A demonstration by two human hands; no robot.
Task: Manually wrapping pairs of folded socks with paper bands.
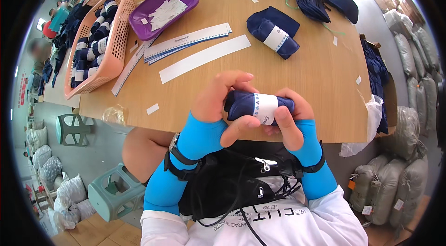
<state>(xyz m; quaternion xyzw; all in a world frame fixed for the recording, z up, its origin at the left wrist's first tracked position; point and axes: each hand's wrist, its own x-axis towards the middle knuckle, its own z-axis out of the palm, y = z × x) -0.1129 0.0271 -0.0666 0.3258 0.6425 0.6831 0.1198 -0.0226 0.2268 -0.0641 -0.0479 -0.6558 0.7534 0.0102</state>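
A small roll of navy cloth (pixel 239 106) with a white paper band (pixel 265 108) around its middle is between my hands, over the table's near edge. My left hand (pixel 211 102) curves around its left end, fingers above and thumb below, close to the band. At the other end, my right hand (pixel 295 113) grips the roll, its thumb against the band. Farther off on the table, a second banded navy roll (pixel 277 37) lies on a folded piece of navy cloth (pixel 285 20).
Loose white paper strips (pixel 204 59) and printed strips (pixel 186 41) lie ahead of me. A purple basin (pixel 189 0) holds white slips; a peach basket (pixel 121 36) holds several banded rolls. Navy pieces (pixel 311 2) lie at the far right. Green stools (pixel 100 195) stand left, grey sacks (pixel 404 190) right.
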